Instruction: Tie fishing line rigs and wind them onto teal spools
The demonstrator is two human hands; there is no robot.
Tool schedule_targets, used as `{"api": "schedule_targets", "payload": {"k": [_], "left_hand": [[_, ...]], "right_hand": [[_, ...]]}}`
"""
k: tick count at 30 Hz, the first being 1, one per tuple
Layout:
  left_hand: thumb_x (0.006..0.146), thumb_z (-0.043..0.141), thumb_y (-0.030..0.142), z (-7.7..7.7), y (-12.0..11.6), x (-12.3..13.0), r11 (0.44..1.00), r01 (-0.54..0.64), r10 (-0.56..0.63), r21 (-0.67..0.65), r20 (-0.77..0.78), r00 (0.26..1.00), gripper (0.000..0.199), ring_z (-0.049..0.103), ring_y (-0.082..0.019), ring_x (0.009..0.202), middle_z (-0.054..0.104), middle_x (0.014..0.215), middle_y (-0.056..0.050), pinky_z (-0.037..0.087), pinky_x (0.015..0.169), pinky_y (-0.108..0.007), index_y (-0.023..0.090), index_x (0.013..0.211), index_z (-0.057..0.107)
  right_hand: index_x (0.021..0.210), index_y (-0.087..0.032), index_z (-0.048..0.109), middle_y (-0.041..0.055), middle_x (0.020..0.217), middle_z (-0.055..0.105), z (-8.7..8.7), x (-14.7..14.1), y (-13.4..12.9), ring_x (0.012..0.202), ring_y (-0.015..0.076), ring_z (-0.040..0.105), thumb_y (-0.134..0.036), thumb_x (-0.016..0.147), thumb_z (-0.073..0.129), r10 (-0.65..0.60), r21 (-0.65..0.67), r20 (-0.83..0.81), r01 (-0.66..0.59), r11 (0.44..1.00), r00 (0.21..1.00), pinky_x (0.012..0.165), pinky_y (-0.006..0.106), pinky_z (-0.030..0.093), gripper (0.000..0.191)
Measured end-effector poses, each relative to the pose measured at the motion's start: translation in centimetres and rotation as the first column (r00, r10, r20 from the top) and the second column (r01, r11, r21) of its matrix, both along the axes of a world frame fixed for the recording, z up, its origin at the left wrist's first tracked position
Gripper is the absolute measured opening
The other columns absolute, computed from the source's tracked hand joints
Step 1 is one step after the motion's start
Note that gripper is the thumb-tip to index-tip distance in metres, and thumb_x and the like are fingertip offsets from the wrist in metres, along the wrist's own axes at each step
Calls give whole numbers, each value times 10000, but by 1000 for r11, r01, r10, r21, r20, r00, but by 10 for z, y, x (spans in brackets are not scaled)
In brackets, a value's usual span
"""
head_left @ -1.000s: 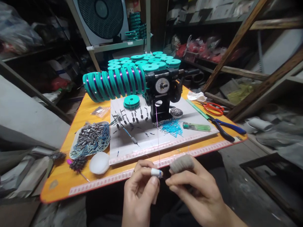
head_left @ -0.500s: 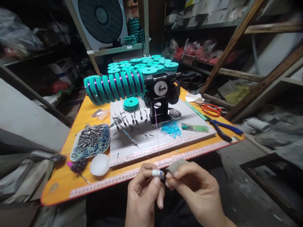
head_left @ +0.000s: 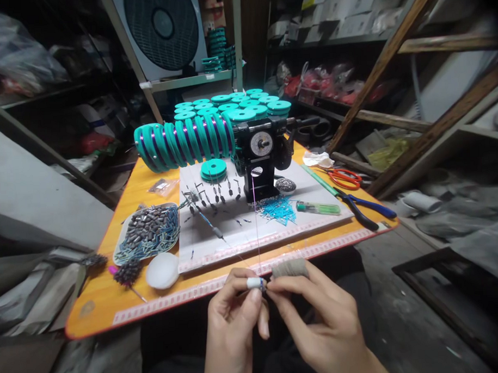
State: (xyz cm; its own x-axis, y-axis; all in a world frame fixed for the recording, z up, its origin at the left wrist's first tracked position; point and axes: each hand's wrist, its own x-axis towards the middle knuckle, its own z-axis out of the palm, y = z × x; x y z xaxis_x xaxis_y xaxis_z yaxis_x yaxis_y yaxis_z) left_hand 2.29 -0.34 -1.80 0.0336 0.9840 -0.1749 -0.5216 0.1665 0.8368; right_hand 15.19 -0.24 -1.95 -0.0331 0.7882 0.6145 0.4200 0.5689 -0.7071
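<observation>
Both my hands meet in front of the table's near edge. My left hand [head_left: 239, 312] is closed, thumb against an index finger that has a white wrap [head_left: 254, 282]. A thin purple line [head_left: 256, 224] runs down from the black winding machine [head_left: 261, 153] to these fingertips. My right hand [head_left: 318, 309] pinches at the same spot, its thumb and a fingertip touching; whatever is between them is too small to make out. A grey wrap [head_left: 290, 268] covers one of its fingers. Green spools [head_left: 186, 142] wound with purple line sit in a row on the machine's shaft.
A tray [head_left: 117, 251] of grey sinkers and blue pieces and a white bowl [head_left: 162, 271] stand left. Blue sticks [head_left: 276, 209], a green-capped tube [head_left: 318, 207], pliers [head_left: 366, 207] and orange-handled scissors [head_left: 344, 177] lie right. More green spools [head_left: 242, 115] stand behind.
My right hand's fingers have shifted left and straightened towards the left fingertips, and the grey-wrapped finger shows more fully. My left hand holds nearly the same pose. The view has shifted slightly.
</observation>
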Motion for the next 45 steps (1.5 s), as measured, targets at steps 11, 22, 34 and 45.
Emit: {"api": "schedule_targets", "payload": {"k": [11,22,34,45], "left_hand": [[732,749,265,4,-1,1,999,-44,45,27,-46,998,97,488,9,429,548,963,-5,388,495,-192,175,727,713],[728,753,277,2,-1,0,1000,-30,30,1,-3,1000,102,494,20,421,557,940,11,384,518,-182,181,737,719],[715,765,273,6,1,1,1000,-21,21,-1,-4,1000,117,472,19,403,573,872,12,328,458,-167,175,727,702],[706,773,262,4,1,3,999,-37,37,-3,-3,999,119,472,23,399,562,878,13,324,434,-154,170,725,699]], "right_hand": [[881,-161,607,19,718,518,8,0,-1,612,123,534,-7,784,591,-1,-18,63,2,1000,998,537,245,460,183],[915,-174,603,20,720,534,9,0,0,615,129,544,-13,788,590,31,-12,70,-31,999,997,537,245,469,205],[899,-184,600,18,705,578,9,0,1,625,136,557,-26,792,590,35,-18,72,-34,999,997,545,249,479,191],[896,-186,616,18,722,597,2,-1,-2,652,139,583,-47,814,604,38,-80,-42,-41,996,998,567,251,480,162]]}}
